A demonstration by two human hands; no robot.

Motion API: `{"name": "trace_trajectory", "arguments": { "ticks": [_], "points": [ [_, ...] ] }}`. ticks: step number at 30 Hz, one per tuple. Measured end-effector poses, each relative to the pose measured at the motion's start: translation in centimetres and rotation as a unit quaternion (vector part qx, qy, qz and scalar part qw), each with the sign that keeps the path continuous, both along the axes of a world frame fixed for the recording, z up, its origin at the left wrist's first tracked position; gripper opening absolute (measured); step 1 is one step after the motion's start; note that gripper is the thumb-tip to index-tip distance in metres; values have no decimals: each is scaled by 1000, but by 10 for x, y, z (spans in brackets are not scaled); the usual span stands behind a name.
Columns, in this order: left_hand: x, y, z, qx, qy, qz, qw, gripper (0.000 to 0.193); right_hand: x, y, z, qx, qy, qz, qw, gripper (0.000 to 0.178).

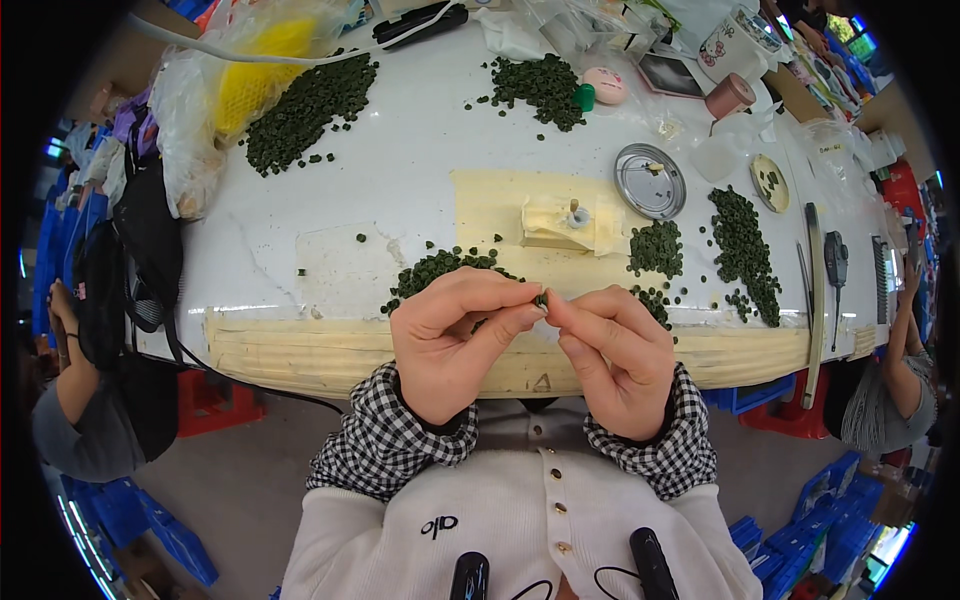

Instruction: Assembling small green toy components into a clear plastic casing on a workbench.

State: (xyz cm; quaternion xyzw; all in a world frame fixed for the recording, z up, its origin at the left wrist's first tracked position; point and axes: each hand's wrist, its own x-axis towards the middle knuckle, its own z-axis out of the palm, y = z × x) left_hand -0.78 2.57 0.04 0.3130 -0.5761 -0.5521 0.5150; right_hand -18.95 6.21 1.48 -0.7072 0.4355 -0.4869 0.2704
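Just over the table's front edge, my left hand [447,345] and my right hand [622,362] meet fingertip to fingertip. Between them is a tiny dark green piece [541,300], pinched by the left thumb and forefinger, with the right fingertips closed against it. Its exact shape is mostly covered by the fingers. A heap of similar small green pieces [440,268] lies right behind my left hand, partly hidden by it. Beyond my hands stands a block wrapped in cream tape [570,225], with a small metal post on top. A smaller green heap [656,248] lies to its right.
More green heaps lie at far left [310,112], far middle [540,90] and right [742,250]. A round metal lid [650,181], a pink thread spool [730,96] and a screwdriver [837,265] are at right. Plastic bags [190,140] crowd the left edge. People sit on both sides.
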Motion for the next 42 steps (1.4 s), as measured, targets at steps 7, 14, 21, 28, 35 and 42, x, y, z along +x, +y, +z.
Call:
{"name": "trace_trajectory", "arguments": {
  "ticks": [7, 14, 21, 28, 35, 42],
  "points": [
    [0, 0, 0, -1, -16, 0, 1000, 22, 0, 0, 1, -16, 20, -4, 1000, 38],
    [0, -2, 0, -46, -34, -1, 998, 24, -6, -4, 3, -58, 60, 15, 996, 39],
    [0, -3, -1, -38, -33, -10, 999, 23, -11, -6, 2, -84, 98, 24, 991, 43],
    [-4, -1, 0, 15, -14, 0, 1000, 21, -24, -9, 17, -51, 116, -2, 992, 40],
    [-2, -1, 1, 40, -3, 10, 999, 19, -46, -22, 34, -97, 57, -208, 972, 14],
    [-2, 0, 1, 47, -7, 17, 999, 19, -20, -54, 29, -151, 221, -173, 948, 12]
  ]
}}
